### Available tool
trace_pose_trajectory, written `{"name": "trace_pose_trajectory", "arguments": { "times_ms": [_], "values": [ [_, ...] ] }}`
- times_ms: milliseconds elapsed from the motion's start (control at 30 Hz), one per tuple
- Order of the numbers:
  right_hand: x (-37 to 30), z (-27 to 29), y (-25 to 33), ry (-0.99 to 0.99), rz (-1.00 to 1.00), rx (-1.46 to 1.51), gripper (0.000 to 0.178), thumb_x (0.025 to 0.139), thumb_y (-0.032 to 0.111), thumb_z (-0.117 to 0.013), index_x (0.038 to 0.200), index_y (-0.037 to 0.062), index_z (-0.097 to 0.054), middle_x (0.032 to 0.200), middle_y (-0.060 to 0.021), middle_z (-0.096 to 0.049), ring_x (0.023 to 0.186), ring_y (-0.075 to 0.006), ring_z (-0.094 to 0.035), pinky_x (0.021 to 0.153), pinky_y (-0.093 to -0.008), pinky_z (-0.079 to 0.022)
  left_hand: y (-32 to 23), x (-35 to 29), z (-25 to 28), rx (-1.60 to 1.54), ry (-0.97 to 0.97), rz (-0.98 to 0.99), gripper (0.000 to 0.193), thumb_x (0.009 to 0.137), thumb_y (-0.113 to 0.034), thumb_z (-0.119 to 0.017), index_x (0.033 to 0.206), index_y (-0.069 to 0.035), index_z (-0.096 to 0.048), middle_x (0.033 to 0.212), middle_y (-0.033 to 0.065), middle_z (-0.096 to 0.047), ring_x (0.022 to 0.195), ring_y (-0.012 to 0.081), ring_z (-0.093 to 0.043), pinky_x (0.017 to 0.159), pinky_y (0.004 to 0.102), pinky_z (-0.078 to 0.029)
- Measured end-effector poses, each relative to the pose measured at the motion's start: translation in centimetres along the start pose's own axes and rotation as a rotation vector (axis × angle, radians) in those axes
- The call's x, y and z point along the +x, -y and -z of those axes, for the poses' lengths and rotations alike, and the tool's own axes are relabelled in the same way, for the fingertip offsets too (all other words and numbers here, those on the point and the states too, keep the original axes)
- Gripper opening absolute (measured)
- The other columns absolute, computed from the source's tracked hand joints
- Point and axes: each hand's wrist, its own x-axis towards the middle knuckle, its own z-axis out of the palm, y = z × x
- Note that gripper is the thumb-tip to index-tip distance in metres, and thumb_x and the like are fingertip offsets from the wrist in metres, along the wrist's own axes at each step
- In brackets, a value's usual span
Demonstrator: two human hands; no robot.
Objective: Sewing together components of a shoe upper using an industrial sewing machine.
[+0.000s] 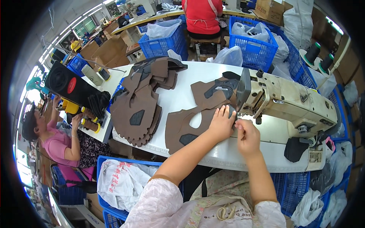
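Observation:
My left hand (222, 124) lies flat with fingers stretched out on a brown cut piece (175, 124), close to the needle area of the sewing machine (292, 100). The piece has black patches and a hole, and its far part bends up beside the machine head. Right by the needle, my right hand (248, 137) is closed in a pinch. What it pinches, if anything, is too small to make out. To the left, a stack of similar brown pieces (123, 103) with black patches rests on the white table (178, 84).
Thread cones (91, 125) and a black speaker-like box (62, 81) stand at the left, where a person in pink (59, 142) sits. Blue crates (253, 45) with plastic bags surround the table. A white bag (123, 182) fills a crate near my left elbow. Someone in red (201, 17) sits beyond.

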Motion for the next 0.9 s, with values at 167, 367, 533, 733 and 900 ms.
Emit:
{"name": "trace_pose_trajectory", "arguments": {
  "times_ms": [167,367,533,733,900],
  "values": [
    [-1.0,3.1,-0.2,0.065,-0.049,0.004,0.026,0.094,0.003,-0.054,0.120,0.0008,-0.060,0.091,-0.0120,-0.068,0.065,-0.0202,-0.064,0.057,-0.0301,-0.050,1.2,0.4,1.0,-0.037,0.017,0.110,0.062,0.091,-0.036,-0.059,0.141,-0.003,-0.047,0.146,0.0324,-0.039,0.139,0.0446,-0.036,0.115,0.0535,-0.027],
    [-3.9,3.0,0.8,0.055,-0.257,0.139,0.037,0.096,0.015,-0.060,0.130,0.0021,-0.053,0.085,-0.0066,-0.067,0.055,-0.0105,-0.051,0.052,-0.0251,-0.042,4.7,-0.3,1.7,-0.009,0.022,0.246,0.061,0.092,-0.040,-0.059,0.138,-0.002,-0.050,0.144,0.0310,-0.043,0.137,0.0430,-0.039,0.113,0.0529,-0.030],
    [-4.3,1.1,1.1,0.226,-0.487,0.300,0.039,0.092,0.025,-0.068,0.120,0.0027,-0.050,0.079,-0.0033,-0.058,0.063,-0.0108,-0.047,0.059,-0.0257,-0.041,5.6,-0.2,2.2,0.023,-0.043,0.216,0.058,0.085,-0.040,-0.067,0.125,0.000,-0.058,0.136,0.0298,-0.051,0.131,0.0402,-0.047,0.109,0.0473,-0.038],
    [-3.7,-1.0,0.9,0.177,-0.704,0.424,0.035,0.094,0.017,-0.064,0.120,0.0009,-0.048,0.091,-0.0075,-0.063,0.075,-0.0120,-0.054,0.070,-0.0271,-0.045,6.0,0.0,1.8,-0.059,-0.130,0.195,0.040,0.077,-0.034,-0.072,0.102,-0.003,-0.068,0.125,0.0253,-0.061,0.123,0.0366,-0.055,0.102,0.0456,-0.044],
    [-3.8,-2.5,-1.0,0.211,-0.755,0.496,0.044,0.090,0.003,-0.061,0.132,0.0013,-0.049,0.103,-0.0057,-0.059,0.089,-0.0115,-0.056,0.079,-0.0260,-0.048,5.5,0.1,1.8,-0.224,-0.328,0.072,0.013,0.062,-0.007,-0.069,0.073,-0.009,-0.062,0.094,0.0063,-0.068,0.088,0.0294,-0.065,0.074,0.0429,-0.053]
  ]
}}
